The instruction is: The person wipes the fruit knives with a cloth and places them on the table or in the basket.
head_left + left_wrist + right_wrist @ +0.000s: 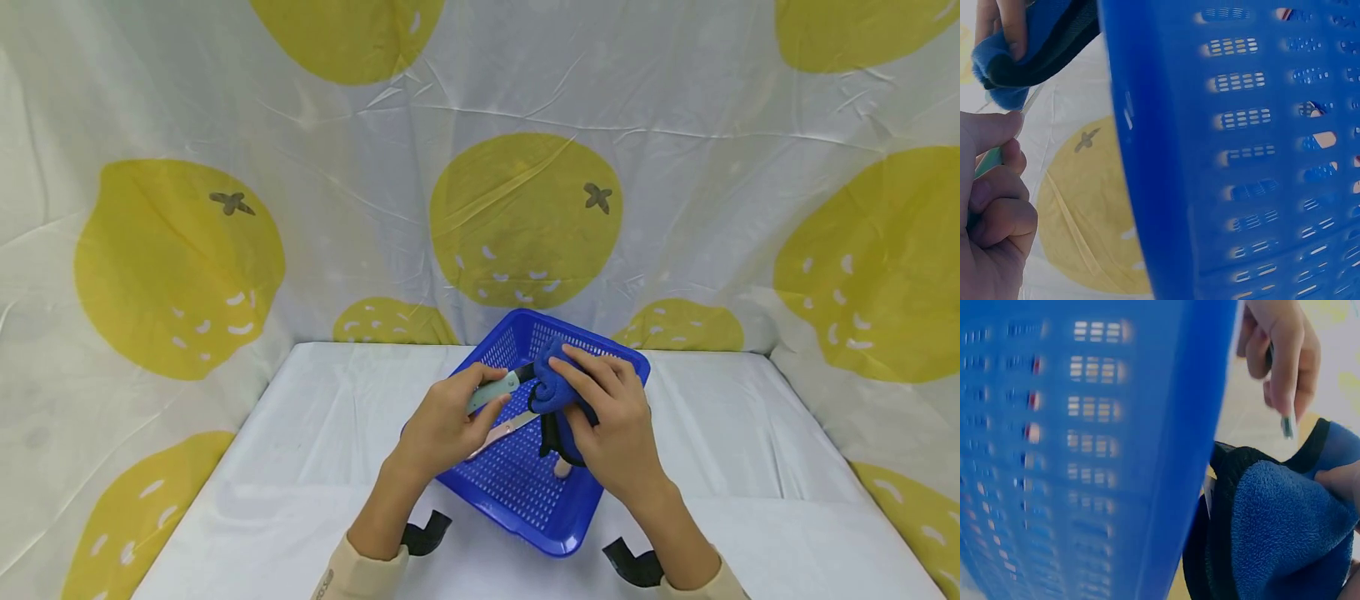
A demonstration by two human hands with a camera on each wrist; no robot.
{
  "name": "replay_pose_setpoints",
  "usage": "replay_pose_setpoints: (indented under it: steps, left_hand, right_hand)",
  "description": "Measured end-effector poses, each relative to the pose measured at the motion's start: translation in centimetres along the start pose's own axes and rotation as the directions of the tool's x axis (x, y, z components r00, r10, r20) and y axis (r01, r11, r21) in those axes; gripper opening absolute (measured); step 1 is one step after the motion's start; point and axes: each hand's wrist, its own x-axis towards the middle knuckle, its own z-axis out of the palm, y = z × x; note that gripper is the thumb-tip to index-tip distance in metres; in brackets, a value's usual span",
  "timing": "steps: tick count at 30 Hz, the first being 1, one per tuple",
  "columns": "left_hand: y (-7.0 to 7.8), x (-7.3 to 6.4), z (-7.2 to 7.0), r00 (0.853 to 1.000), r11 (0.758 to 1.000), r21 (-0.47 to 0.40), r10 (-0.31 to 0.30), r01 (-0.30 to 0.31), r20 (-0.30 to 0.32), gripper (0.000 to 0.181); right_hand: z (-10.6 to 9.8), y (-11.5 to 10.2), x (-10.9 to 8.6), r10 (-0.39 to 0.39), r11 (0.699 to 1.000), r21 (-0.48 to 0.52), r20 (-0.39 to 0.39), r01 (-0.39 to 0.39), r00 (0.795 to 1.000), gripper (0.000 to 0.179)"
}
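Observation:
My left hand (441, 427) pinches the pale green handle of a knife (492, 392) between thumb and fingers, above the basket. My right hand (619, 421) grips a folded blue cloth (553, 388) with black edging, and the cloth wraps over the far end of the knife, hiding it. In the right wrist view the cloth (1279, 519) hangs in a loose fold beside the basket wall. Beneath the hands, a pink-handled knife (501, 434) lies in the blue basket (517, 518), its tip hidden by the cloth.
A small pinkish end of something (562, 468) shows in the basket below the cloth. The perforated basket sits at an angle on a white-covered table (360, 417). Behind it hangs a white curtain with yellow fruit prints (525, 221). Black straps (427, 533) stick out by the wrists.

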Motion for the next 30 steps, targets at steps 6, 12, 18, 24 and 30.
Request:
replay_pose_setpoints:
  steps: [6,12,18,24,30]
  left_hand:
    - [0.0,0.1,0.1,0.999,0.999,0.010,0.041,-0.041,-0.010,0.026]
    - [0.1,0.0,0.1,0.999,0.999,-0.005,0.037,-0.037,-0.001,0.029]
    - [0.2,0.0,-0.1,0.999,0.999,-0.026,0.042,-0.042,0.017,0.029]
    - [0.2,0.0,-0.2,0.998,0.998,-0.039,0.058,-0.057,0.025,0.029]
    - [0.2,0.0,-0.3,0.997,0.997,-0.041,0.068,-0.067,0.027,0.028]
  right_hand:
    - [0.5,-1.2,-0.2,-0.058,0.998,0.034,0.028,0.058,0.998,0.049]
    - [1.0,-1.8,-0.4,-0.077,0.997,0.026,0.064,0.076,0.995,0.049]
    - [1.1,-2.0,-0.5,-0.071,0.997,0.014,0.041,0.071,0.997,0.049]
    - [1.2,-2.0,-0.4,-0.071,0.997,0.004,0.028,0.071,0.997,0.047]
    - [1.4,-1.7,-0.4,-0.068,0.998,-0.012,0.020,0.068,0.997,0.045]
